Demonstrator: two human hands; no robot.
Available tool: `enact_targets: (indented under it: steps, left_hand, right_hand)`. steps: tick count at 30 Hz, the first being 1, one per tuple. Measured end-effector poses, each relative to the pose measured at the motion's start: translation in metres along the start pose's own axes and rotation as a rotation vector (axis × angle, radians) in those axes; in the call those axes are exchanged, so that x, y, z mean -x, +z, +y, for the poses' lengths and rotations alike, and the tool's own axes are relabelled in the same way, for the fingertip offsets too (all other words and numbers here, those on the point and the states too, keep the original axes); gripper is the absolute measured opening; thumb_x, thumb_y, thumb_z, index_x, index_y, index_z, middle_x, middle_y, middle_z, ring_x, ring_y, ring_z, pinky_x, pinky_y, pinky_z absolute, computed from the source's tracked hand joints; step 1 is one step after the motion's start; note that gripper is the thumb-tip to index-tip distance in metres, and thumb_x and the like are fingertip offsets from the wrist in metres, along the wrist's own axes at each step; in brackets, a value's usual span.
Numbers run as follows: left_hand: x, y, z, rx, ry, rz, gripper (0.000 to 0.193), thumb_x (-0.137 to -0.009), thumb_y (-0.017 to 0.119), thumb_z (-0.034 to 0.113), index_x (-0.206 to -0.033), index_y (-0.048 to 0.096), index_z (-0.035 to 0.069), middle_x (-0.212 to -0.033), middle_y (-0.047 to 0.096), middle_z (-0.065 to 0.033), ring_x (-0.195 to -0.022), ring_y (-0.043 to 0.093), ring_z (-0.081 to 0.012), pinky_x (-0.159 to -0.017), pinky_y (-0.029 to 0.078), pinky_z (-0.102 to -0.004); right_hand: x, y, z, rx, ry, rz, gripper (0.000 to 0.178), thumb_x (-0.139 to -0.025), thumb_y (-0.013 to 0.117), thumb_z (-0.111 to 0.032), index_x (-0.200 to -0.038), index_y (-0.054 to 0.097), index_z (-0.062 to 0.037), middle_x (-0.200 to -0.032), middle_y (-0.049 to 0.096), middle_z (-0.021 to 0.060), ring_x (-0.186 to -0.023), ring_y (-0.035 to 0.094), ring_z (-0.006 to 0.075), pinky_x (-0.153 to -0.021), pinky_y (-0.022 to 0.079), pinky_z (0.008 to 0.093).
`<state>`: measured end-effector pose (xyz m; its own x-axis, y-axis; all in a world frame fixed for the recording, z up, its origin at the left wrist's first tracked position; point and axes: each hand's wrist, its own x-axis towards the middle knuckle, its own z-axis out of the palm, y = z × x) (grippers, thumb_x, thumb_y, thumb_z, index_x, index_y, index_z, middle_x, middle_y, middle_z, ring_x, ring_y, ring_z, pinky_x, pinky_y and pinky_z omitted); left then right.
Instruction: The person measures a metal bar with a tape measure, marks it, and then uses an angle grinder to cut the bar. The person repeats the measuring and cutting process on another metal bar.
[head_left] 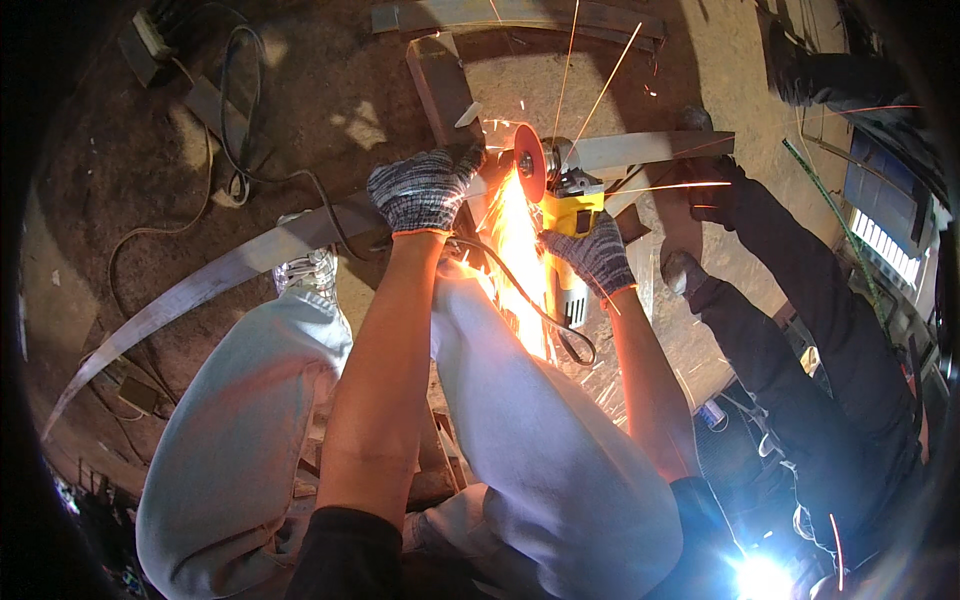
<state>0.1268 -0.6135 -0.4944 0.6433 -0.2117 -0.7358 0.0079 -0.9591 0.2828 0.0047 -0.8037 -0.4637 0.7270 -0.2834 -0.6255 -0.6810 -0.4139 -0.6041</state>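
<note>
My right hand [598, 258], in a grey knitted glove, is closed round the yellow body of an angle grinder [572, 212]. The grinder's red disc [531, 163] stands on edge against a long flat metal bar [250, 258], and a bright stream of sparks pours from the contact down toward my right leg. My left hand [422, 190], in a matching glove, is closed over the bar just left of the disc. Its fingertips are partly hidden. A dark cord [520, 282] loops from the grinder past my knee.
A second metal bar [520, 14] lies at the far edge. Near my left hand a steel block [440, 85] rests under the bar. Cables [240, 110] snake across the floor at left. Another person in dark clothes [800, 370] sits at right. A bright light [763, 578] glares at lower right.
</note>
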Motion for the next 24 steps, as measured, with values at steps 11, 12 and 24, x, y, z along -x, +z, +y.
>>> enact_targets:
  steps: [11, 12, 24]
  left_hand:
    - [-0.007, 0.013, -0.006, -0.014, -0.008, 0.044, 0.060, -0.084, 0.028, 0.062, -0.101, 0.063, 0.016, -0.105, 0.062, -0.0068, -0.099, 0.057, -0.0240, -0.085, 0.037, -0.0424]
    - [-0.006, 0.012, -0.006, -0.010, -0.006, 0.066, 0.060, -0.084, 0.029, 0.062, -0.100, 0.064, 0.016, -0.103, 0.063, -0.0068, -0.098, 0.058, -0.0243, -0.085, 0.038, -0.0425]
    - [0.000, -0.002, -0.003, 0.040, -0.013, 0.003, 0.064, -0.083, 0.027, 0.064, -0.102, 0.063, 0.014, -0.103, 0.062, -0.0104, -0.096, 0.059, -0.0267, -0.085, 0.040, -0.0427]
  right_hand:
    - [-0.008, 0.001, -0.007, -0.130, 0.009, -0.076, 0.036, -0.065, 0.076, -0.019, -0.094, 0.061, -0.0022, -0.084, 0.065, 0.0057, -0.074, 0.060, 0.0145, -0.066, 0.048, 0.0289]
    - [-0.006, 0.002, -0.009, -0.229, -0.006, -0.050, 0.036, -0.066, 0.075, -0.021, -0.093, 0.061, -0.0023, -0.084, 0.065, 0.0062, -0.074, 0.060, 0.0151, -0.066, 0.048, 0.0295]
    - [-0.008, -0.002, -0.024, -0.089, 0.082, -0.129, 0.049, -0.067, 0.075, -0.011, -0.108, 0.050, -0.0020, -0.099, 0.061, 0.0073, -0.086, 0.058, 0.0140, -0.074, 0.048, 0.0279]
